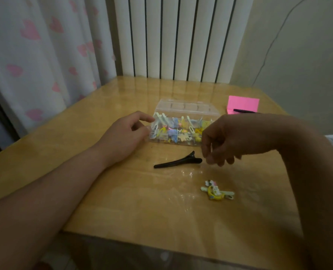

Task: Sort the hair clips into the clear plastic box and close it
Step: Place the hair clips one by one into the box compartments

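Box (pixel 187 109) (open) far from table (pixel 122 201) edges

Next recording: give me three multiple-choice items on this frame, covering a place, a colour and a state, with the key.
1. Where does the black alligator clip lie?
A. on the table, in front of the clear plastic box
B. inside a compartment
C. on the floor

2. What colour is the sticky-note pad at the table's far right?
A. green
B. pink
C. blue

3. How does the box's lid stand?
A. shut
B. taken off, lying flat
C. open, raised at the back

Key: 1 A, the clip rests on bare wood nearer the person than the box; 2 B, the pad is bright pink; 3 C, the lid slopes up behind the clip-filled compartments.
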